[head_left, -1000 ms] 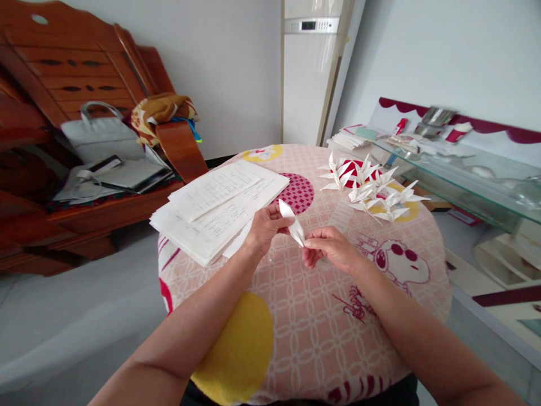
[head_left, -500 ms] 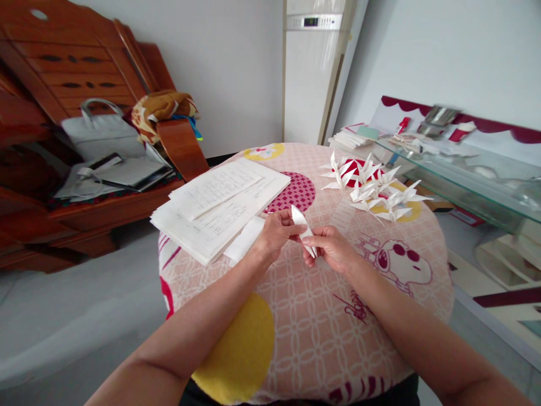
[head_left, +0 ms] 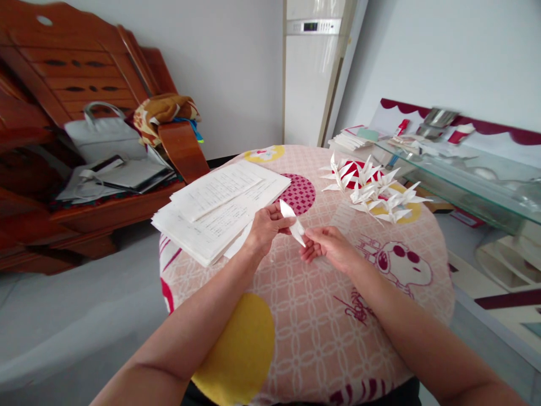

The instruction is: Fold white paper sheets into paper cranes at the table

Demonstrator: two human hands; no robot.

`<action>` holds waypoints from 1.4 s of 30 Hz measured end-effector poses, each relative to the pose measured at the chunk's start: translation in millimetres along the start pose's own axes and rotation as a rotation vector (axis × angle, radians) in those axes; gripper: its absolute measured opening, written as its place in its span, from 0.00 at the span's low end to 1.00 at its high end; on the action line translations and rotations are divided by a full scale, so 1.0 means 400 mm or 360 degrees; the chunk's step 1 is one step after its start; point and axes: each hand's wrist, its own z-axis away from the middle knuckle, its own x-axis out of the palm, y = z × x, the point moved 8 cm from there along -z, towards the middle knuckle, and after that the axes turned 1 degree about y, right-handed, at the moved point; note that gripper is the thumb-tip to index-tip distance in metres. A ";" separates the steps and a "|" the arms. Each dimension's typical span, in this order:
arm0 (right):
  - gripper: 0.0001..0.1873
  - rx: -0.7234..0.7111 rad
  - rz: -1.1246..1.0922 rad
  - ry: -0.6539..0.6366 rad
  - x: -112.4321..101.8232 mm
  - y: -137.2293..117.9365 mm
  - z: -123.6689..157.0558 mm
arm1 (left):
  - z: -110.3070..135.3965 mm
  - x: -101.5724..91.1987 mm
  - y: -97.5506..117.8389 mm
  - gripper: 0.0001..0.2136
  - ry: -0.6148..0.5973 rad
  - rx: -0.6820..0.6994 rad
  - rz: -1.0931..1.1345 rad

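At far left, a wooden bench [head_left: 97, 62] with a high, carved back. On its seat, a grey bag [head_left: 105, 141] with an upright handle, and in front of that, a dark-edged folder [head_left: 137, 173] on loose sheets. Over the armrest, a bunched brown cloth [head_left: 163, 115] with a pale pattern.

Next, on the left part of the round table [head_left: 304, 327], a stack of papers [head_left: 220, 225] with uneven edges, with writing on top and a smaller sheet over the larger ones. At the stack's near right corner, a white slip [head_left: 237, 242], partly hidden behind the left wrist.

In the middle, over the tablecloth, the left hand [head_left: 268, 228], with thumb and fingers clamped on a folded paper [head_left: 287, 210]: white, narrow, pointed, slanting from upper left to lower right. Just beyond, the right hand [head_left: 332, 245], with fingertips at the lower right edge of the folded paper; cannot tell whether pinching or merely touching. Close together, these 2 hands.

Farther right, on the table's far side, overlapping white paper cranes [head_left: 363, 194], too crowded to count. Nearer, a dog print [head_left: 408, 264] in purple. At far right, a glass shelf [head_left: 465, 169] with a metal pot [head_left: 440, 117] and a red-and-white cup [head_left: 460, 133].
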 end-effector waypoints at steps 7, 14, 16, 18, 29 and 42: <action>0.22 -0.0246 0.0177 0.0349 -0.046 -0.030 -0.003 | 0.024 0.035 0.005 0.15 -0.0043 0.0069 -0.0051; 0.16 -0.0315 0.0095 0.0304 -0.050 -0.041 0.001 | 0.035 0.048 0.008 0.12 -0.0034 0.0074 -0.0120; 0.16 -0.0348 0.0074 0.0394 -0.074 -0.050 0.003 | 0.035 0.045 0.002 0.12 -0.0035 0.0023 -0.0139; 0.15 -0.0371 0.0081 0.0439 -0.095 -0.061 0.006 | 0.035 0.047 -0.004 0.10 -0.0107 -0.0040 -0.0180; 0.12 -0.0191 0.0635 -0.0038 -0.128 -0.061 0.015 | 0.040 0.091 -0.049 0.12 -0.0664 -0.0126 -0.0495; 0.06 -0.0459 0.0974 0.0514 -0.142 -0.070 -0.034 | 0.054 0.087 -0.115 0.08 -0.0407 -0.0414 -0.0617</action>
